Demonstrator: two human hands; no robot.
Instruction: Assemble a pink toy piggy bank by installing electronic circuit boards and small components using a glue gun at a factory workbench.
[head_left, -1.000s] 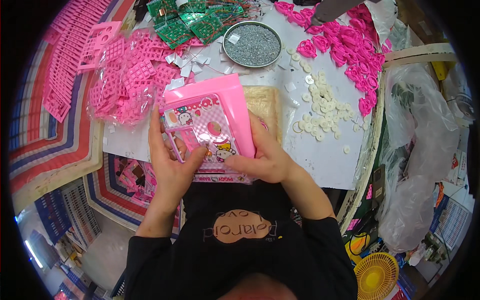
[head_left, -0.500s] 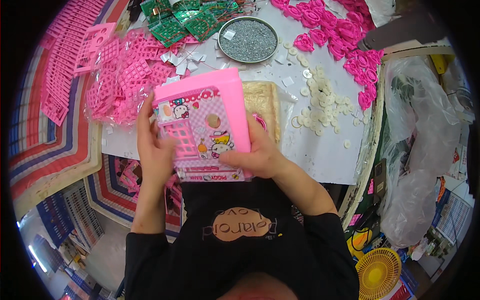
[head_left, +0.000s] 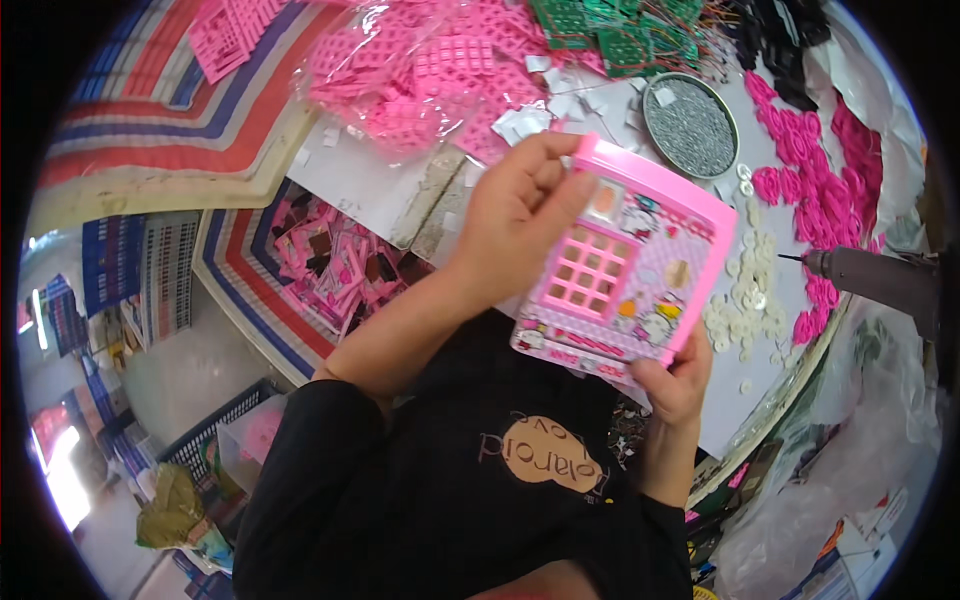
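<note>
Held item: a pink toy panel (head_left: 625,275) with a keypad grid and cartoon stickers, raised above the near edge of the tabletop, tilted, face toward the camera.
Left hand (head_left: 520,225): closed on the panel's upper left corner, fingers curled over the top edge, thumb on the front.
Right hand (head_left: 675,375): clamped on the panel's lower right corner, thumb on the face, fingers behind.
Hands overall: apart, at opposite corners of the same panel.
Tabletop (head_left: 350,170): white sheet surface, crowded, running from upper left to right of the view.
Far left of tabletop: clear bag of pink plastic grids (head_left: 420,75); more loose pink grid pieces (head_left: 235,30) beyond it on striped cloth.
Far centre: green circuit boards (head_left: 600,20) with coloured wires, just beside the bag.
Far right: round metal dish (head_left: 690,125) holding fine grey contents; small white squares (head_left: 545,110) scattered between dish and bag.
Right side: heap of pink moulded parts (head_left: 840,170) along the edge; pile of white round buttons (head_left: 745,295) close behind the panel.
Right edge: grey power screwdriver (head_left: 870,275), tip pointing left toward the button pile.
Below tabletop, left: tray of mixed pink and brown parts (head_left: 340,260) on a striped woven mat (head_left: 160,120).
Floor, lower left: pale floor, a dark plastic crate (head_left: 215,435), stacked blue items (head_left: 140,270).
Lower right: clear plastic bags (head_left: 860,470).
Person: black top (head_left: 450,500) with a tan chest patch.
</note>
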